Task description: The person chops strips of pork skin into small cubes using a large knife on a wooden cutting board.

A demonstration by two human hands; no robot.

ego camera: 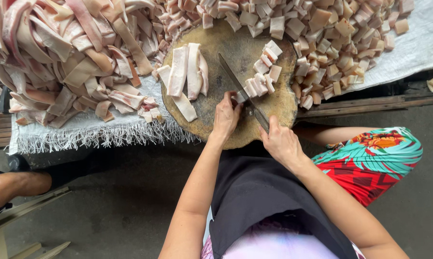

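Observation:
My right hand (280, 140) grips the handle of a long dark knife (233, 79), whose blade lies slantwise across a round wooden chopping board (226, 52). My left hand (225, 115) rests on the board beside the blade, fingertips pressing a small end of a pork strip. Right of the blade sit cut pork cubes (263, 72). Left of it lie three long uncut pork strips (186, 72).
A big heap of long pork strips (67, 52) fills the left of a white fringed cloth (418, 48). Several cubes (336, 43) are piled at the top right. Another person's leg (15, 187) and a chair frame are at the lower left.

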